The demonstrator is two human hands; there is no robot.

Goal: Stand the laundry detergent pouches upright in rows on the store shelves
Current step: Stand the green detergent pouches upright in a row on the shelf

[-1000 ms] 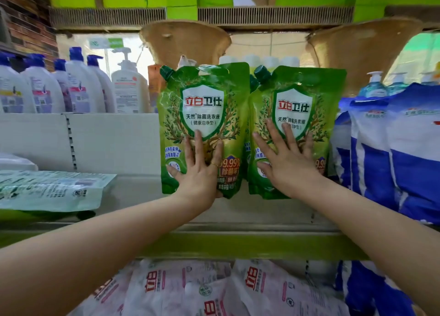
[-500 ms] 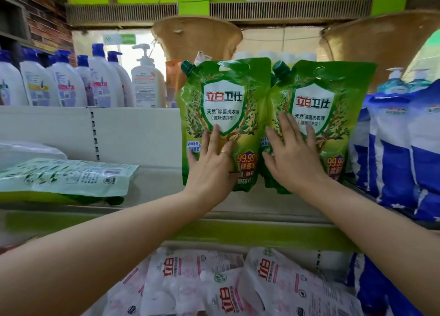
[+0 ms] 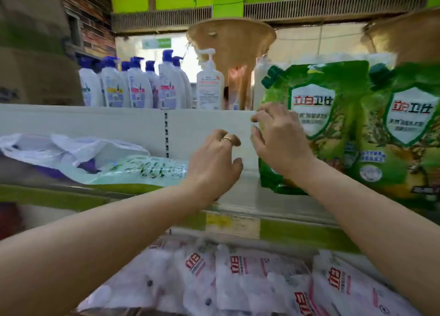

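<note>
Two green detergent pouches stand upright side by side on the shelf [image 3: 242, 196] at the right: the left pouch [image 3: 319, 125] and the right pouch [image 3: 409, 135]. My right hand [image 3: 278, 142] hovers in front of the left pouch's left edge, fingers loosely curled; whether it touches the pouch I cannot tell. My left hand [image 3: 214, 165] hangs just left of it before the white back panel, fingers loosely curled, holding nothing. Another green pouch [image 3: 142, 170] lies flat on the shelf further left.
A crumpled white plastic bag [image 3: 71, 149] lies beside the flat pouch. White bottles with blue caps [image 3: 140, 87] and a pump bottle [image 3: 209, 87] stand behind the back panel. White pouches [image 3: 250, 275] lie piled on the lower shelf.
Both hands have come off the fronts of the two upright pouches and shifted left. The view has swung left, so the pouches now sit at the right.
</note>
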